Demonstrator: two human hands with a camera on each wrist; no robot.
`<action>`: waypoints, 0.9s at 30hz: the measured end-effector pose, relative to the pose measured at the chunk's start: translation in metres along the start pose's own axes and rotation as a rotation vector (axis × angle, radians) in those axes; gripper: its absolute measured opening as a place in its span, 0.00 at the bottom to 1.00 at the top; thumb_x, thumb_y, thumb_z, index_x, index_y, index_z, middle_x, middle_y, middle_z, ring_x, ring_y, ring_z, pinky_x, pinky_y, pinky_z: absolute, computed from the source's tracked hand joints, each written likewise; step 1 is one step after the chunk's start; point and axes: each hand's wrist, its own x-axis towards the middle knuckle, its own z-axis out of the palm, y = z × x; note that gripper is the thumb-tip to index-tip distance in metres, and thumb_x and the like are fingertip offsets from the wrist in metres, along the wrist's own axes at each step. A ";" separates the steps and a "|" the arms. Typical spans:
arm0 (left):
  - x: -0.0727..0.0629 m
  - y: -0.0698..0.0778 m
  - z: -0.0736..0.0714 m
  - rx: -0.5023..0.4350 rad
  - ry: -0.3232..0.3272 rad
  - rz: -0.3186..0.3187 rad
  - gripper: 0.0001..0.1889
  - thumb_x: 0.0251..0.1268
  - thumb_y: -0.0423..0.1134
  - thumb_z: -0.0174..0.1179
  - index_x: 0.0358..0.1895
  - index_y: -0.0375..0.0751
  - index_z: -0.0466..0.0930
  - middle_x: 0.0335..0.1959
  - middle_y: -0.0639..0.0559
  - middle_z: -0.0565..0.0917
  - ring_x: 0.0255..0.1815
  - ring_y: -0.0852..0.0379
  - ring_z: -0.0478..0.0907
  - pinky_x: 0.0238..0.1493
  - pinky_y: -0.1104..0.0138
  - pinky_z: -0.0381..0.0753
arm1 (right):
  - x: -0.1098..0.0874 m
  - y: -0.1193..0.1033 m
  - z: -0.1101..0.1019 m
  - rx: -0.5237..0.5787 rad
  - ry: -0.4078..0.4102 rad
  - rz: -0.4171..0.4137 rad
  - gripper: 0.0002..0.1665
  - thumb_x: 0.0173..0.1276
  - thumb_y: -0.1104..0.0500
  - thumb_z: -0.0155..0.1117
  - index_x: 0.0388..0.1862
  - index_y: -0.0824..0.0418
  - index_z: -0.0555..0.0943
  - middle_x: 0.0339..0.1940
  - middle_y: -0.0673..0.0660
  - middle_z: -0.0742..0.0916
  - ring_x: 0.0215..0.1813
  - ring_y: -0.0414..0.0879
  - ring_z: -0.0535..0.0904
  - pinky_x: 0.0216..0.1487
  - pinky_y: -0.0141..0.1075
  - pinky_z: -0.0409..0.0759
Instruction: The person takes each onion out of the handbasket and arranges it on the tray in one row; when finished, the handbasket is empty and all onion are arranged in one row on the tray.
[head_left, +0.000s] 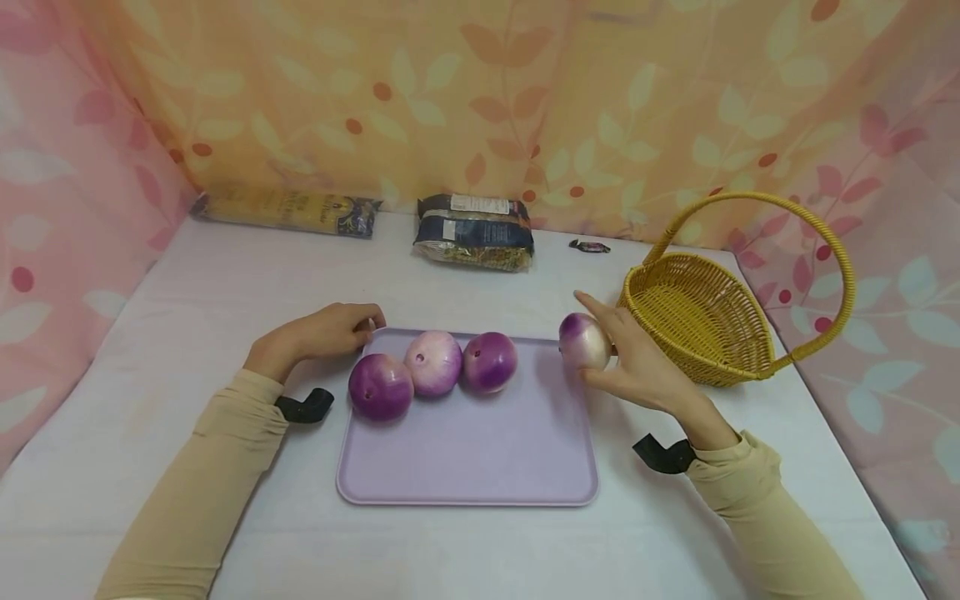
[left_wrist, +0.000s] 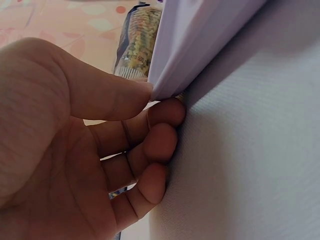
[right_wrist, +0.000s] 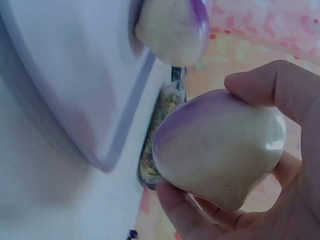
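Observation:
My right hand [head_left: 637, 358] grips a purple-and-white turnip [head_left: 585, 342] between thumb and fingers, over the tray's far right corner. In the right wrist view this turnip [right_wrist: 215, 145] shows a pale, tapering underside. My left hand [head_left: 326, 329] is at the far left corner of the lilac tray [head_left: 472, 458]. Its thumb and index finger pinch the tray rim [left_wrist: 165, 80], while the other fingers curl beneath near the cloth. Three more turnips lie in a row on the tray: a dark purple one [head_left: 381, 388], a paler one [head_left: 432, 364] and another purple one [head_left: 490, 362].
A yellow wicker basket [head_left: 701, 367] with a tall handle stands right of the tray, close behind my right hand. Along the back lie a long yellow packet [head_left: 285, 210], a bag of pasta [head_left: 474, 233] and a small wrapped sweet [head_left: 590, 247]. Patterned curtains border the white table.

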 end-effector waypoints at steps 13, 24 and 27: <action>0.001 0.000 -0.001 -0.001 0.002 0.017 0.13 0.66 0.30 0.48 0.50 0.40 0.77 0.38 0.44 0.84 0.39 0.53 0.77 0.47 0.56 0.76 | -0.001 -0.001 0.028 -0.003 -0.057 0.129 0.52 0.49 0.46 0.80 0.67 0.61 0.64 0.57 0.63 0.81 0.50 0.54 0.80 0.51 0.47 0.80; -0.001 0.001 -0.001 -0.001 0.001 0.014 0.13 0.66 0.30 0.49 0.51 0.39 0.77 0.39 0.44 0.84 0.40 0.52 0.78 0.48 0.55 0.77 | 0.006 -0.004 0.042 0.007 -0.047 0.081 0.54 0.48 0.50 0.81 0.69 0.60 0.62 0.62 0.65 0.78 0.58 0.57 0.79 0.58 0.51 0.78; -0.001 0.000 0.000 -0.002 0.003 0.013 0.13 0.66 0.30 0.48 0.51 0.39 0.77 0.40 0.43 0.84 0.40 0.52 0.78 0.48 0.55 0.77 | 0.007 -0.005 0.047 0.016 -0.043 0.079 0.56 0.48 0.50 0.81 0.71 0.59 0.60 0.63 0.66 0.77 0.61 0.58 0.78 0.60 0.53 0.77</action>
